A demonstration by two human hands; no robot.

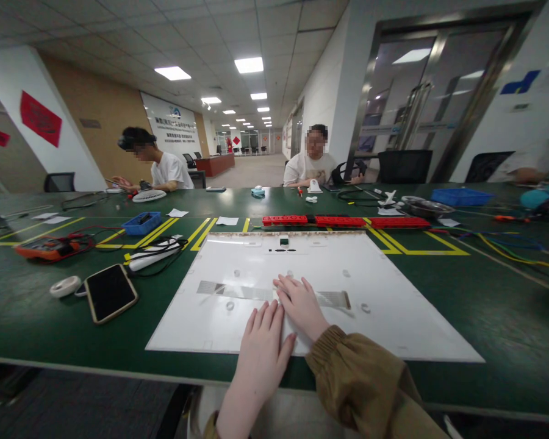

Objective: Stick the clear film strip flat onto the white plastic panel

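A large white panel (357,268) lies flat on the green table (485,305), with a thin strip (229,290) running across its middle. My left hand (263,344) rests palm down on the panel's near part, fingers stretched out together. My right hand (299,305) lies flat just beyond it, fingers spread and pressing on the strip. Neither hand holds anything. A brown sleeve (361,384) covers my right forearm.
A black phone (110,292), a white round object (64,286), a white power strip (153,251), an orange meter (50,249) and a blue tray (141,223) lie left. Red power strips (343,221) run behind the panel. Two people sit across the table; loose wires (507,241) lie right.
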